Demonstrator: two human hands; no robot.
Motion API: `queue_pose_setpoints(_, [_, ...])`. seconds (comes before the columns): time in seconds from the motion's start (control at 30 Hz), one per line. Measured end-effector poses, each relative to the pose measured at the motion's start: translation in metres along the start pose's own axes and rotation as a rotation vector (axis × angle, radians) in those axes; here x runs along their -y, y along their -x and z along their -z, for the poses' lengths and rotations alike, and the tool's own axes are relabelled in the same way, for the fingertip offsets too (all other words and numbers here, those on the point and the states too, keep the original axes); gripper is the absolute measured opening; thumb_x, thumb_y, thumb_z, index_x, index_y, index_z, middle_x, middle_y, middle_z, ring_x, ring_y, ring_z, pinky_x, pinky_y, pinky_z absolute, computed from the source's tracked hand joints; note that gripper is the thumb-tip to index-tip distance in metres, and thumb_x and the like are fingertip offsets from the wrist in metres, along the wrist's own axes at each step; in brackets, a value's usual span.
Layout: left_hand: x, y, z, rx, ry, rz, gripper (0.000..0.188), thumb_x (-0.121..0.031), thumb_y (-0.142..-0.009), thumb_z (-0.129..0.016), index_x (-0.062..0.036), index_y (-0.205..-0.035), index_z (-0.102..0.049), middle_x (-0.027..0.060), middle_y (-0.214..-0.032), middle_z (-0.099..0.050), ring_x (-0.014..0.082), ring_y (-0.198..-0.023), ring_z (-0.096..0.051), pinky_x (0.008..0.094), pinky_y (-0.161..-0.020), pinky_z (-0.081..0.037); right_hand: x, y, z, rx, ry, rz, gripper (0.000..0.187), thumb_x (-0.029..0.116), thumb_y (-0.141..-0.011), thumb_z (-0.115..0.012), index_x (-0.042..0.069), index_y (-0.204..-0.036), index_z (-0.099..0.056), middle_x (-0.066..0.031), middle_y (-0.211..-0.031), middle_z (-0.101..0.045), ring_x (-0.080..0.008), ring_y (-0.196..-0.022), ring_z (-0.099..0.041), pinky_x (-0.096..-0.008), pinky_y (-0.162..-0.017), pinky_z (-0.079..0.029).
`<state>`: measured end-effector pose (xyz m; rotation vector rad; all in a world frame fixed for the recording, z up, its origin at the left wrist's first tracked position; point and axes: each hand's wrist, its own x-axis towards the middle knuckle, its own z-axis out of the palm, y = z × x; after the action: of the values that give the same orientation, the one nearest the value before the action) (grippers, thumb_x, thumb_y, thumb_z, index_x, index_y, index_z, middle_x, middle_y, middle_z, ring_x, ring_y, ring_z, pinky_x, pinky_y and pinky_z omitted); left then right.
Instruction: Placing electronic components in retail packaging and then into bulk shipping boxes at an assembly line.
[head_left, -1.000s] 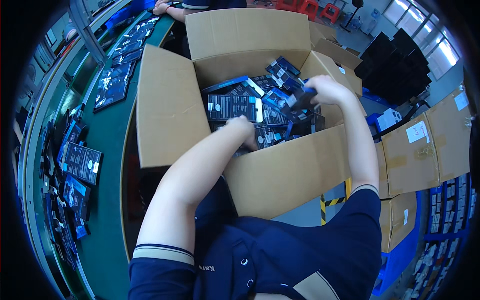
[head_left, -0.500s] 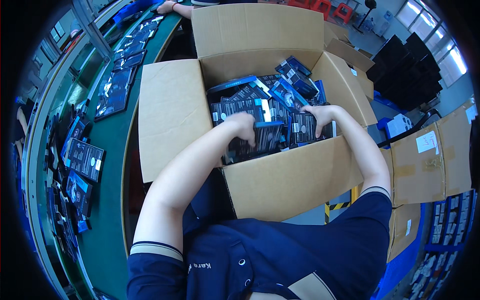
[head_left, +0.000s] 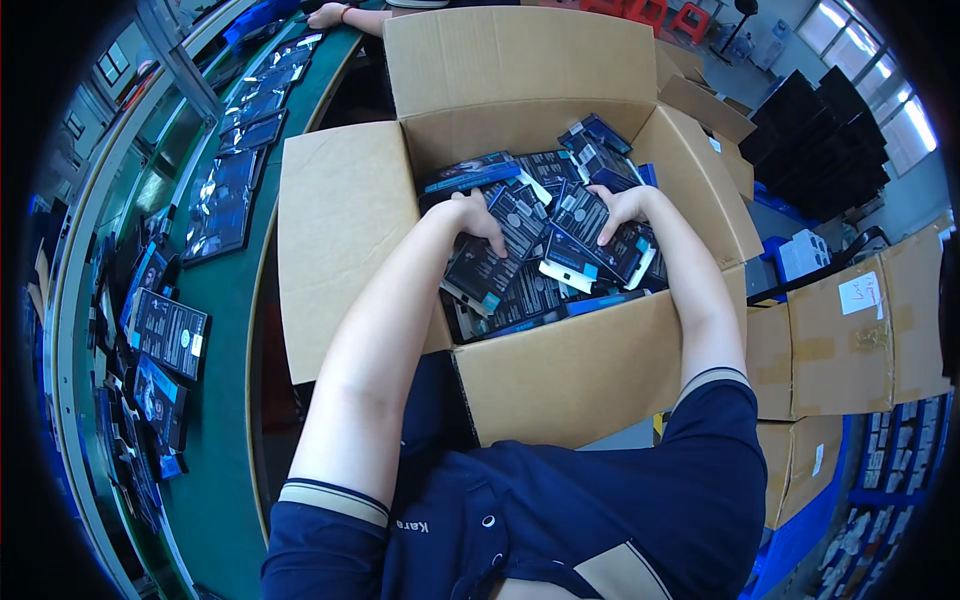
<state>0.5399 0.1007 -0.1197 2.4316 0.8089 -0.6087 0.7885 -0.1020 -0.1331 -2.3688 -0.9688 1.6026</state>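
Boxes (head_left: 520,222) under left fingers (head_left: 496,240); under right fingers (head_left: 607,230)

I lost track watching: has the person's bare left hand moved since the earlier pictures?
Yes. The bare left hand has moved away from the near side of the open brown cardboard carton, toward its far side.

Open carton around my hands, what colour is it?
The carton is plain tan-brown; head view.

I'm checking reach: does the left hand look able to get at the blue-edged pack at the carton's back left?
Probably yes: the pack lies just beyond the left hand, apparently uncovered, and the left flap is folded outward.
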Motion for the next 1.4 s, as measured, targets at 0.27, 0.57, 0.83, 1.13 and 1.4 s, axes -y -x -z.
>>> queue_pose_setpoints(0.27, [-0.005,0.012,0.010,0.090,0.284,0.128,0.111,-0.033,-0.055,-0.088,0.0018,-0.145,-0.034,0.0227,-0.137,-0.052,0.0319,-0.120,-0.056,0.0447,-0.102,-0.045,-0.021,0.004,-0.020,0.075,-0.680,0.009,0.080,0.001,-0.075,-0.078,0.011,-0.143,-0.036,-0.0104,-0.129,-0.060,-0.0239,-0.116,-0.059,-0.0459,-0.099,-0.048])
queue_pose_setpoints(0.57, [0.003,0.012,0.013,-0.080,0.824,-0.328,0.082,-0.021,-0.057,-0.083,0.0072,-0.127,-0.049,0.0193,-0.116,-0.063,0.0274,-0.103,-0.064,0.0355,-0.092,-0.051,-0.019,0.039,-0.004,-0.057,-0.443,0.209,0.065,-0.001,-0.064,-0.083,0.001,-0.124,-0.057,-0.0106,-0.118,-0.067,-0.0244,-0.108,-0.063,-0.0401,-0.096,-0.049])
queue_pose_setpoints(0.83, [-0.009,0.016,-0.011,0.371,0.016,-0.215,0.105,-0.037,-0.054,-0.084,0.0019,-0.141,-0.039,0.0214,-0.130,-0.056,0.0311,-0.121,-0.056,0.0387,-0.099,-0.047,0.017,0.164,0.035,-0.304,0.009,0.354,0.075,0.003,-0.055,-0.086,0.001,-0.124,-0.057,-0.0120,-0.119,-0.066,-0.0211,-0.108,-0.063,-0.0332,-0.096,-0.049])
queue_pose_setpoints(1.13, [-0.017,0.029,-0.017,0.650,0.232,-0.089,0.103,-0.031,-0.058,-0.082,-0.0060,-0.146,-0.034,0.0214,-0.140,-0.047,0.0362,-0.122,-0.053,0.0475,-0.100,-0.045,0.008,0.045,-0.021,0.259,0.254,-0.303,0.100,0.015,-0.056,-0.091,-0.005,-0.140,-0.040,-0.0199,-0.135,-0.054,-0.0275,-0.119,-0.057,-0.0378,-0.091,-0.051])
queue_pose_setpoints(1.4, [-0.022,0.052,-0.015,0.487,0.054,-0.145,0.075,-0.035,-0.056,-0.083,-0.0032,-0.122,-0.064,0.0175,-0.126,-0.062,0.0289,-0.107,-0.064,0.0393,-0.092,-0.051,0.005,0.015,-0.036,0.274,0.604,-0.403,0.066,0.035,-0.057,-0.091,0.004,-0.111,-0.072,-0.0127,-0.109,-0.072,-0.0257,-0.088,-0.070,-0.0351,-0.084,-0.055])
